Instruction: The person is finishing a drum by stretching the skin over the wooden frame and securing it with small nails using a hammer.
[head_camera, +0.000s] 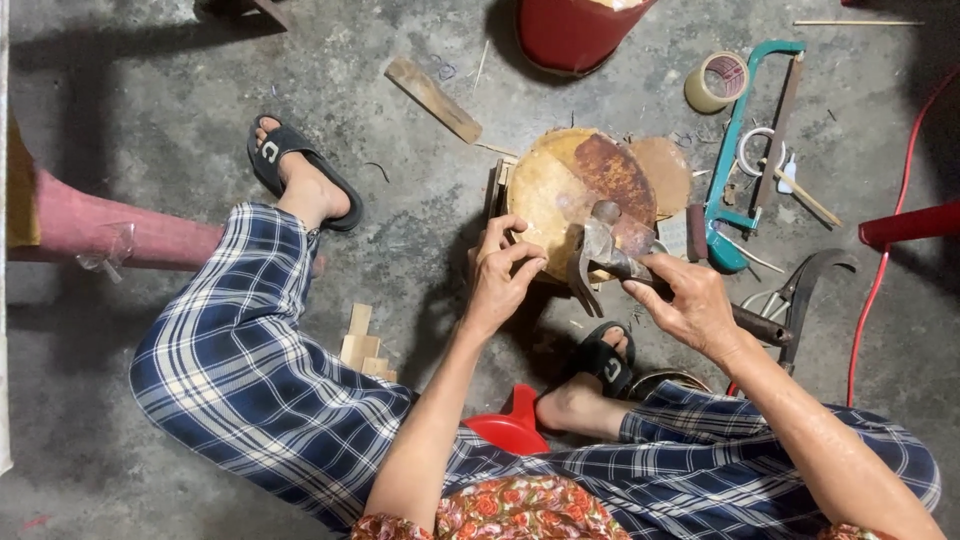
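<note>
My right hand (688, 303) grips the handle of a claw hammer (605, 252), whose metal head rests on a round wooden block (570, 180) on the concrete floor. My left hand (502, 270) pinches something small at the block's near edge with fingers closed; the item itself is too small to make out. The two hands are a short gap apart over the block.
A teal-framed hacksaw (745, 150), a tape roll (717, 81) and a red bucket (572, 32) lie beyond the block. A wooden plank (433, 98) lies at upper middle, small wood pieces (360, 345) by my left leg. Red stool (508, 425) under me; red cable (880, 250) at right.
</note>
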